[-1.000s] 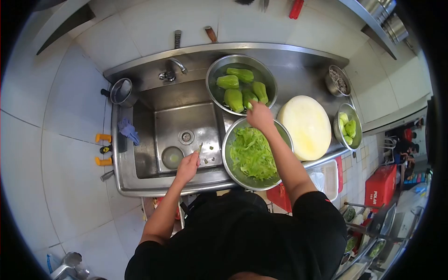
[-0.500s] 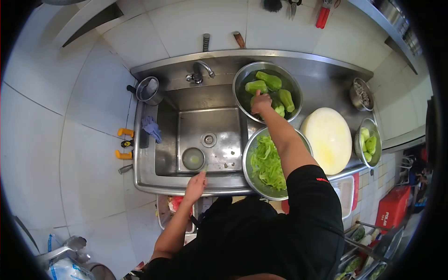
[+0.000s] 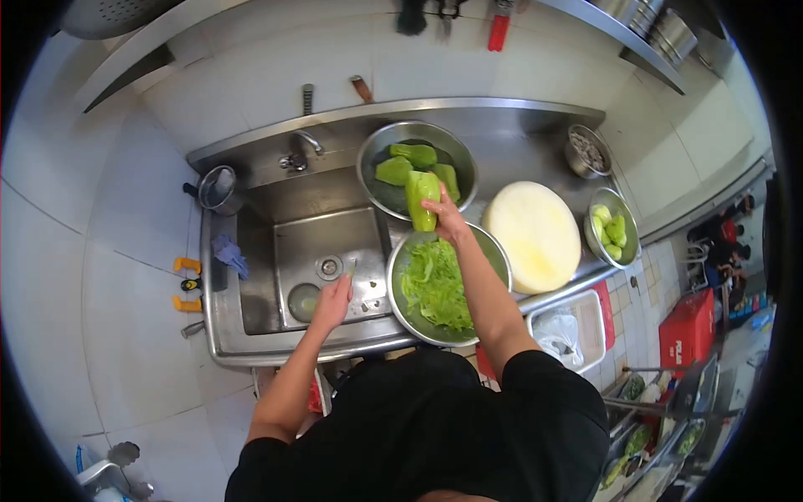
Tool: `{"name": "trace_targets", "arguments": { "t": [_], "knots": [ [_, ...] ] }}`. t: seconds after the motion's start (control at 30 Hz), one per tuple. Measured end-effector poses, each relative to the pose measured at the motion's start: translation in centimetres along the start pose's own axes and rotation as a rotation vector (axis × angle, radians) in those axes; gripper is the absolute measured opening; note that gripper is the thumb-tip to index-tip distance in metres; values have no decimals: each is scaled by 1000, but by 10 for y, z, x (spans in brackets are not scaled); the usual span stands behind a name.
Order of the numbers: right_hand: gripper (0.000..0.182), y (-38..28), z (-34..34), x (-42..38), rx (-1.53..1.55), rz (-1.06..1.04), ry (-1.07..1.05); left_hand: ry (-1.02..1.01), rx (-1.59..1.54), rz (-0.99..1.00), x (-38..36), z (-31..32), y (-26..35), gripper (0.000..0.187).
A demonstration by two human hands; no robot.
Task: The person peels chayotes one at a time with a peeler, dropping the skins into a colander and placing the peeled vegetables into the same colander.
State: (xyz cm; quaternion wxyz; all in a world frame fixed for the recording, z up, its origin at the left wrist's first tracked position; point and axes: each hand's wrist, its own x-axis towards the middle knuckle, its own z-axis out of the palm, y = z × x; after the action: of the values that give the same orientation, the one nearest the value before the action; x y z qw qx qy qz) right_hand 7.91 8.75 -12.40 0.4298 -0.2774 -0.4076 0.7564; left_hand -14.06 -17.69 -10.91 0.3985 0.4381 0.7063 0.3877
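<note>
Two hands at work: left hand (image 3: 332,303) over the sink (image 3: 322,251), closed on a small peeler. Right hand (image 3: 446,219) grips a green gourd (image 3: 421,199) lifted between two bowls. Judgement: hold it low, firm, peel away from fingers.

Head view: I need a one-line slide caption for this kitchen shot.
At a steel sink, the right hand lifts a green vegetable from a bowl; the left hand holds a knife.
</note>
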Motion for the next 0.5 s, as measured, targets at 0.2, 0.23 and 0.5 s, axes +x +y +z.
{"name": "trace_targets", "arguments": {
  "t": [0.2, 0.23, 0.5],
  "knots": [
    [58, -17, -4, -88, 522, 274, 17, -69, 103, 276, 43, 68, 71, 53],
    [58, -17, -4, -97, 530, 251, 63, -75, 139, 304, 50, 75, 84, 51],
    [58, -46, -9, -133, 635, 292, 106, -116, 596, 529, 87, 103, 174, 47]
  ]
}}
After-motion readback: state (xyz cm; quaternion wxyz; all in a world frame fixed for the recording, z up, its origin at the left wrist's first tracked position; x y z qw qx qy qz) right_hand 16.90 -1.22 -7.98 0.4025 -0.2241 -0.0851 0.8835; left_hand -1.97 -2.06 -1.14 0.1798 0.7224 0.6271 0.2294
